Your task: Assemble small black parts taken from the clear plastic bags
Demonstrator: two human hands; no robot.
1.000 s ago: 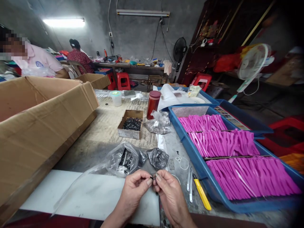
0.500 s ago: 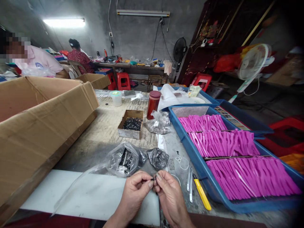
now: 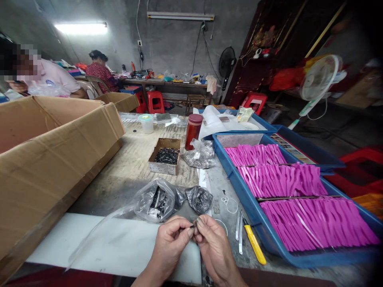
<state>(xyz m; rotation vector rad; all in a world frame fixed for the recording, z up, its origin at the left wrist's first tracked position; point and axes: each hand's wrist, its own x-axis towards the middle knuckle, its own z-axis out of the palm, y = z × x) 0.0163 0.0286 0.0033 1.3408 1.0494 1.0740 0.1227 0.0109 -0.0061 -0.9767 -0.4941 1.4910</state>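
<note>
Both my hands meet at the front of the table, fingertips pinched together. Between them is a small black part (image 3: 193, 226), mostly hidden by the fingers; its exact kind does not show. My left hand (image 3: 172, 243) grips one end between thumb and forefinger. My right hand (image 3: 214, 243) is closed on the other end. Just beyond them lie an open clear plastic bag (image 3: 170, 201) with small black pieces in it and a smaller dark plastic bag (image 3: 201, 199). Under the left hand is a white board (image 3: 119, 239).
A blue tray (image 3: 239, 187) of pink strips (image 3: 314, 223) stands right, beside a yellow-handled tool (image 3: 254, 245) and metal tweezers (image 3: 239, 235). A small carton (image 3: 163, 167) of black pins, a red jar (image 3: 193, 131) and a large cardboard box (image 3: 60, 159) stand farther off. Two people sit behind.
My hands stay almost in place, still pinching the small black part. In the background, the person in the patterned top has turned their head, and the person at far left has shifted slightly.
</note>
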